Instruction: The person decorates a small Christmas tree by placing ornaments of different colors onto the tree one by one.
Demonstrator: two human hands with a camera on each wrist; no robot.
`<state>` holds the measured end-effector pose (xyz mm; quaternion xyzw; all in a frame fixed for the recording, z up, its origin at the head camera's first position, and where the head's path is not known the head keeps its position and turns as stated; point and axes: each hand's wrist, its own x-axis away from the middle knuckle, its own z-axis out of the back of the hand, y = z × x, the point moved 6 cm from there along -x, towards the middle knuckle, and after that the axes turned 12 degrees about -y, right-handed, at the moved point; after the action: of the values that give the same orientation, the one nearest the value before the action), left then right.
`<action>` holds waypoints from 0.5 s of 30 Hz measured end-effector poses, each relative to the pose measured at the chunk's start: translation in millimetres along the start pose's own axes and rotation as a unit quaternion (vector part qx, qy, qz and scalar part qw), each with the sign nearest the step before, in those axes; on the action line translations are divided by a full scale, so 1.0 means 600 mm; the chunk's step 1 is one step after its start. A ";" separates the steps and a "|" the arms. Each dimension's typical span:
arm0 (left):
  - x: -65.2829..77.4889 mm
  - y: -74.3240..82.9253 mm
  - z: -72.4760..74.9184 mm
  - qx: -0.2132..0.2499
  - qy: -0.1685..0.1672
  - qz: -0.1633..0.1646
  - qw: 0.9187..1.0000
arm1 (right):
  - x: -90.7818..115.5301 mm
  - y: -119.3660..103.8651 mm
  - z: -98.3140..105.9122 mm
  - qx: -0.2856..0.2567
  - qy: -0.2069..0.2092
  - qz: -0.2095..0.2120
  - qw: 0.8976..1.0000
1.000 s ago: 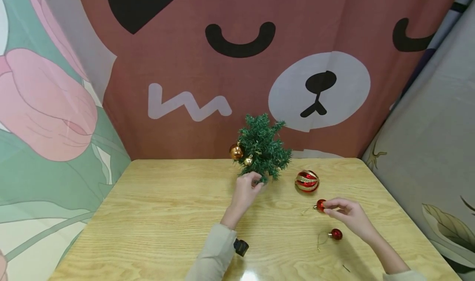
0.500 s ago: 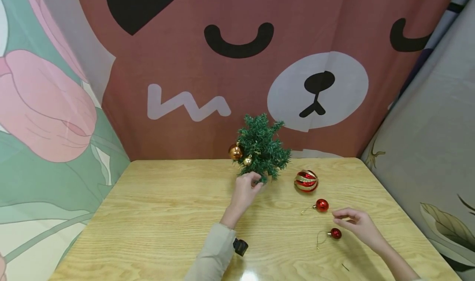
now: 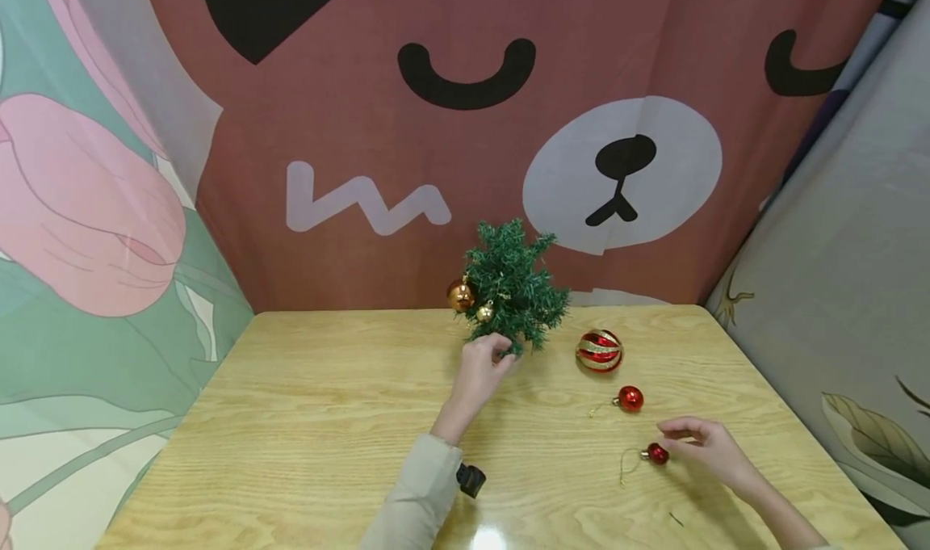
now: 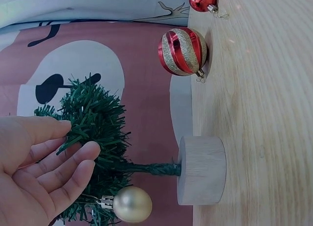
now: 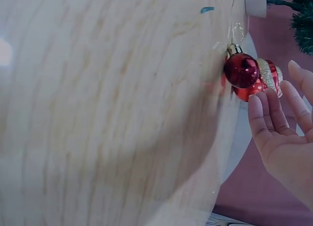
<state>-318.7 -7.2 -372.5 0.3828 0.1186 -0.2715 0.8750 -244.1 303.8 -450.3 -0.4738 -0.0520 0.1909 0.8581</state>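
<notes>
A small green artificial Christmas tree [image 3: 512, 283] stands at the back of the table on a round wooden base [image 4: 203, 170]. My left hand [image 3: 481, 372] holds one of its lower branches, thumb and fingers curled about the needles in the left wrist view. An amber ball ornament [image 3: 461, 295] and a small gold ball [image 4: 132, 204] hang on the tree's left side. My right hand [image 3: 708, 451] hovers beside a dark red ball ornament [image 3: 657, 454], its fingers loosely bent and holding nothing. In the right wrist view the fingertips are close to this ball [image 5: 241, 70]; contact is unclear.
A brighter red ball [image 3: 630, 398] with a gold string lies farther back. Behind it sits a large red-and-gold striped ball [image 3: 600, 351], right of the tree. A thin green scrap [image 3: 676, 519] is near the front of the wooden table [image 3: 305, 421]. Printed curtains surround the table.
My right hand has left the brighter red ball and moved toward me to the dark red ball. The left hand stays at the tree. The ornaments have not moved.
</notes>
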 end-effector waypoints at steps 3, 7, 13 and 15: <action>0.000 -0.001 0.000 -0.001 -0.001 0.001 1.000 | -0.002 0.009 -0.003 -0.012 -0.013 -0.017 1.000; 0.000 -0.002 -0.001 -0.002 -0.003 0.005 1.000 | -0.004 0.025 -0.010 -0.020 -0.030 -0.058 0.998; 0.001 -0.002 0.000 -0.004 -0.006 0.011 1.000 | -0.004 0.041 -0.017 -0.028 -0.043 -0.088 0.995; 0.001 -0.002 -0.001 -0.001 -0.007 0.012 1.000 | -0.003 0.043 -0.018 -0.029 -0.044 -0.077 0.996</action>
<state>-318.9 -7.6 -373.8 0.3816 0.1084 -0.2636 0.8793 -250.2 306.6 -477.3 -0.4847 -0.1314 0.1428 0.8529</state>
